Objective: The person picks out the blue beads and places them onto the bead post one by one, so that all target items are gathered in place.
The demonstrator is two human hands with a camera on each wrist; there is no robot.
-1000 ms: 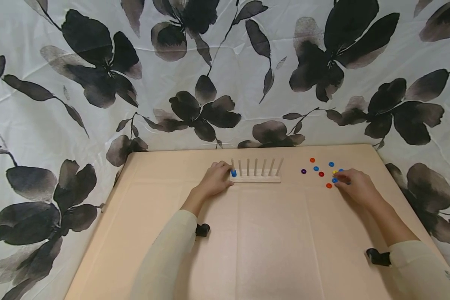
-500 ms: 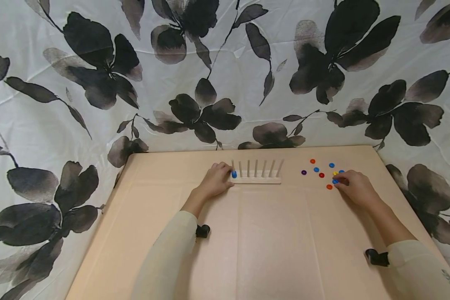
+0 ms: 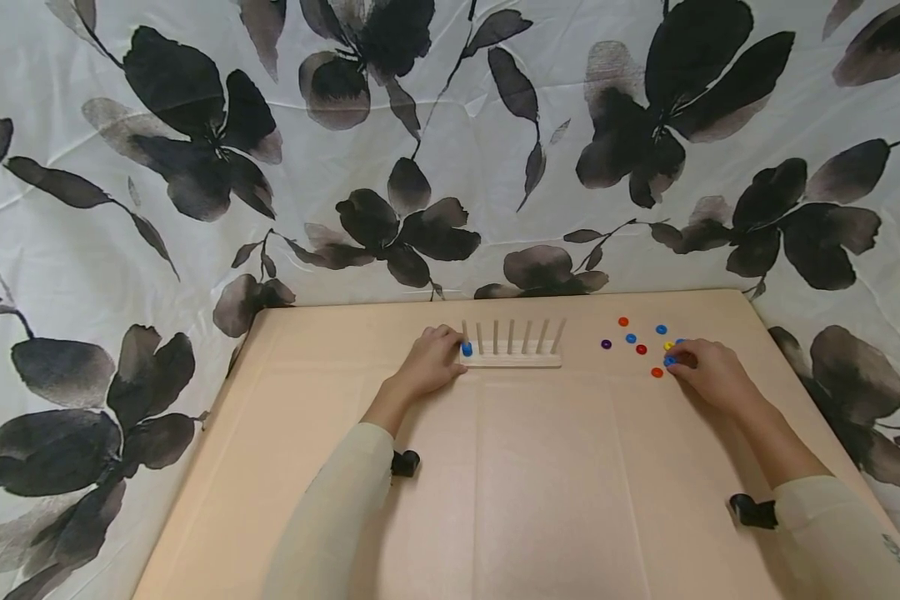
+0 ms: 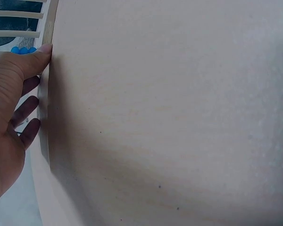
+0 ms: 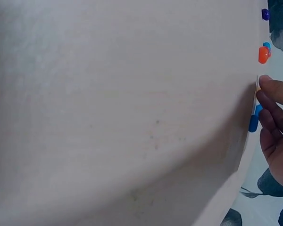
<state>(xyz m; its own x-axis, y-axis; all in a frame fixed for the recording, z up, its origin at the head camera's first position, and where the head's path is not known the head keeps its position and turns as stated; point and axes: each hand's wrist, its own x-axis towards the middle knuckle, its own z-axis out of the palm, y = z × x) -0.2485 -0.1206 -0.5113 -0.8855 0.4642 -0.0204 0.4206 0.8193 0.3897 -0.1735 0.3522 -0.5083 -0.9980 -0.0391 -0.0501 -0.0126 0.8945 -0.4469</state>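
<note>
A wooden peg rack (image 3: 512,359) stands at the table's far middle, with blue rings (image 3: 467,348) stacked on its leftmost peg. My left hand (image 3: 450,357) grips the rack's left end; in the left wrist view the thumb (image 4: 41,52) presses on the base (image 4: 49,28) beside the blue rings (image 4: 22,49). My right hand (image 3: 682,359) sits among loose rings at the far right, its curled fingertips pinching a blue ring (image 3: 669,362). In the right wrist view that blue ring (image 5: 253,123) lies under the fingers (image 5: 273,96).
Loose rings lie left of the right hand: orange (image 3: 623,321), blue (image 3: 661,330), purple (image 3: 606,343), red (image 3: 641,349), yellow (image 3: 669,345), orange (image 3: 657,372). A flowered cloth (image 3: 450,150) hangs behind the beige table (image 3: 540,483). Table edges run close at left and right.
The right hand's fingers have drawn in slightly over the blue ring. The left hand and the rack have stayed put.
</note>
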